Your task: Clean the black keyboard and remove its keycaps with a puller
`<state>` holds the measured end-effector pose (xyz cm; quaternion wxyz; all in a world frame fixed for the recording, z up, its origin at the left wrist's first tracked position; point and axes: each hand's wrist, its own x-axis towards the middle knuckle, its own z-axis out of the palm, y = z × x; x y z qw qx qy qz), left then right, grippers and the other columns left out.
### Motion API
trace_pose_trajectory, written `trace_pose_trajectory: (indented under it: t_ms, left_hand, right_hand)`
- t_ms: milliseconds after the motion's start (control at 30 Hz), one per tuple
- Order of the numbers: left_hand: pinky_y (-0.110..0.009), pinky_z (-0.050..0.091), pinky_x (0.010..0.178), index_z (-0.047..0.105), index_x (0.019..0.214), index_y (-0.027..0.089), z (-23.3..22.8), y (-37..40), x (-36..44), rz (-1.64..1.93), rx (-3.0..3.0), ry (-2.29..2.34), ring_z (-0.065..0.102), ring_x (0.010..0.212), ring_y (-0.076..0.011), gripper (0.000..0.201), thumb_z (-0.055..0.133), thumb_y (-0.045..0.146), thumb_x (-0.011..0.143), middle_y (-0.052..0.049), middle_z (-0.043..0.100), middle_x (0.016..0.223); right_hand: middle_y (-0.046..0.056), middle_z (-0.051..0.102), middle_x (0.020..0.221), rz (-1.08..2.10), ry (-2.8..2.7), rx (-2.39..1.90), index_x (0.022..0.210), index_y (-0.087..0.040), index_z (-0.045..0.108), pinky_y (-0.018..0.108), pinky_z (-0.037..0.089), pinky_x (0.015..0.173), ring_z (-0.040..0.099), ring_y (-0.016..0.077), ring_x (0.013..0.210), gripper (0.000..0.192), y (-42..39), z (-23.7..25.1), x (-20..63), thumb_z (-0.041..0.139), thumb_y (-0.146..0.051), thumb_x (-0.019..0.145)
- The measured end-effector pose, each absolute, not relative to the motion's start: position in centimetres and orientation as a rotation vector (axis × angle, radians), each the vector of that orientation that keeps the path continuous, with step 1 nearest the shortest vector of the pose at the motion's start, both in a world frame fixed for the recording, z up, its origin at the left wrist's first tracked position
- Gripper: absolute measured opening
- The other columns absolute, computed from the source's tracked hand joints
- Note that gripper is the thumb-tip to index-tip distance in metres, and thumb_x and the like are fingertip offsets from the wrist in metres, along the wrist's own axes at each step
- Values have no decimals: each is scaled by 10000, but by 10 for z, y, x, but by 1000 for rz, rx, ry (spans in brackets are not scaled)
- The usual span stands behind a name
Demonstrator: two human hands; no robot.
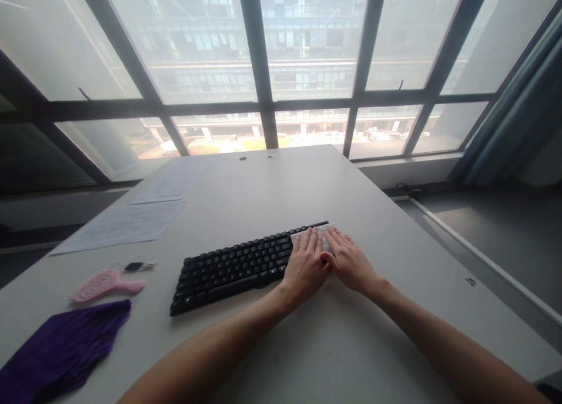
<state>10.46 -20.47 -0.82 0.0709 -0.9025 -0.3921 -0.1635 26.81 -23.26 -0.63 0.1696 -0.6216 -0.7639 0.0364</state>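
The keyboard [232,269] lay aslant on the desk [263,193], its right end partly covered by a white wipe [324,232]. The left hand [307,264] and right hand [352,264] rested on the wipe at that end of the keyboard, thumbs meeting. The fingers of both were outstretched and flat, the left's slightly spread, the right's closer together. Left of the keyboard lay a pink brush [103,284] and, to its near left, a purple cloth [70,345]. Papers [127,222] lay beyond the keyboard's left end; windows [311,41] stood well beyond it.

Pink hairbrush [99,286] beside cloth [65,351] (purple)
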Motion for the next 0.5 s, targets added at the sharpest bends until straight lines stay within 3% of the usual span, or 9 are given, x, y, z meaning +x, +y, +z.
trace_pose_trajectory:
  t_ms: [267,500]
  left_hand:
    - [-507,235,1221,379,1517,51,-15,-200,103,-457,-2769,-1119,282,1500,-344,750,444,561,970,-213,337,1595]
    - [-500,227,1228,393,1503,36,-7,-202,103,-464,-2836,-1098,303,1494,-332,705,454,498,975,-221,368,1576]
  right_hand:
    - [172,279,1622,99,-2200,-1712,1552,-51,341,465,210,1234,212,260,1528,767,-224,-12,275,183,-593,1032]
    - [190,306,1609,105,-2224,-1787,1539,-48,368,467,245,1219,262,272,1512,748,-233,-3,272,186,-573,1038]
